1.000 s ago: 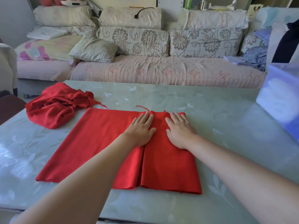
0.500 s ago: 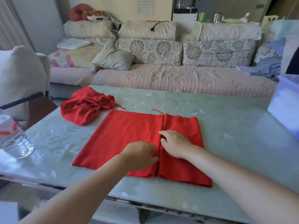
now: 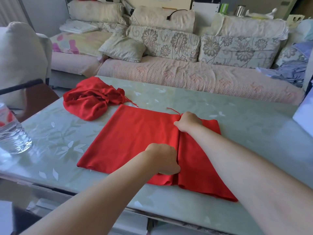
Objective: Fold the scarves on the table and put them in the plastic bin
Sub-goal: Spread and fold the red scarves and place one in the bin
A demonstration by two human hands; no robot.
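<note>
Flat scarf (image 3: 135, 141) lies on the table (image 3: 254, 133). Left hand (image 3: 162, 160) pinches its folded edge at the near end. Right hand (image 3: 189, 122) pinches that edge at the far end. Crumpled scarf (image 3: 91, 100) lies just beside its far-left corner. Plastic bin (image 3: 304, 114) stands well to its right.

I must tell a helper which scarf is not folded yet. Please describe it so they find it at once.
Start at the pale green table in front of the sofa. Near its far left corner lies a crumpled red scarf, just beyond the flat red scarf. It alone is a loose heap with a fringe, not spread flat.
</note>
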